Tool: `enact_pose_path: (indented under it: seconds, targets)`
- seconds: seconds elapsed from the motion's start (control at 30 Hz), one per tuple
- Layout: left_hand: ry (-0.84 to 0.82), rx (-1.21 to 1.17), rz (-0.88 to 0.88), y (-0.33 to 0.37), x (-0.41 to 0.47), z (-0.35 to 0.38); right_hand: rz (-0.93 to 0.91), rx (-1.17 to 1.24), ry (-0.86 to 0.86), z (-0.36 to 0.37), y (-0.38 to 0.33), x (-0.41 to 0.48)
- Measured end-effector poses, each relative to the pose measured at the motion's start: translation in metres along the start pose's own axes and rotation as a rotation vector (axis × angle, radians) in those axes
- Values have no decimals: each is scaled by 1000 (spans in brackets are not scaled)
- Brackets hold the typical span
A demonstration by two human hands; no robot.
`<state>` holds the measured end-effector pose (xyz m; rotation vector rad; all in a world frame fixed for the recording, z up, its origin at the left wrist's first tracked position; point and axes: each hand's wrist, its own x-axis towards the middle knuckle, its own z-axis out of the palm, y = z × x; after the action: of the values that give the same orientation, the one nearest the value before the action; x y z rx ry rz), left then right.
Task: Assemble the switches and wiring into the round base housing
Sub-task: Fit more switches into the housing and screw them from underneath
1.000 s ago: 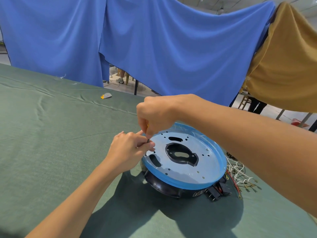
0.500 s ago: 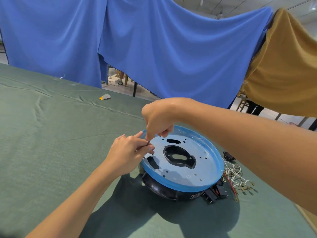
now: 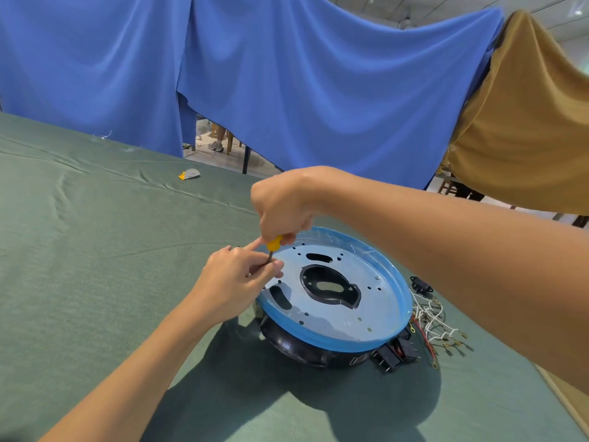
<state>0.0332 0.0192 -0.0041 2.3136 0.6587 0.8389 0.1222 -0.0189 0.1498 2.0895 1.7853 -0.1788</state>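
head view: right hand (image 3: 283, 208) is gripping a yellow screwdriver (image 3: 273, 244) upright, tip pointing down at the left rim of the round base housing (image 3: 318, 338). left hand (image 3: 236, 279), just outside that rim, is pinching the shaft with curled fingers.

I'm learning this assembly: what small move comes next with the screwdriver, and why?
Probably twist the screwdriver with the right hand: it grips the yellow handle from above, while the left hand pinches the shaft, steadying the tip at the rim of the round base housing. The tip itself is hidden.
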Motion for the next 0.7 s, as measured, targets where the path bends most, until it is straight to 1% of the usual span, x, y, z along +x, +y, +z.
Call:
enact_pose_path:
  seconds: [0.07,0.1,0.17,0.23,0.37,0.43,0.5,0.6,0.7]
  targets:
    - [0,18,14,1,0,0,124,171,-105,-1,2,2]
    - [-8,32,20,2,0,-1,144,218,-119,-1,3,1]
    - [-17,59,32,3,0,-2,121,235,-99,0,4,-1]
    - [-13,66,33,4,-1,-3,54,171,-76,-2,3,-6]
    - [-40,51,4,3,-1,-3,-116,-64,-14,-10,1,-9]
    - [-56,61,4,2,-1,-3,-162,-136,-26,-8,0,-8]
    - [-43,53,7,3,-2,-2,-171,-168,-4,-2,-2,-5]
    - [-9,58,9,3,-3,0,-124,-86,-25,1,0,-2]
    - [-21,65,10,1,-2,1,4,134,-78,0,6,-4]
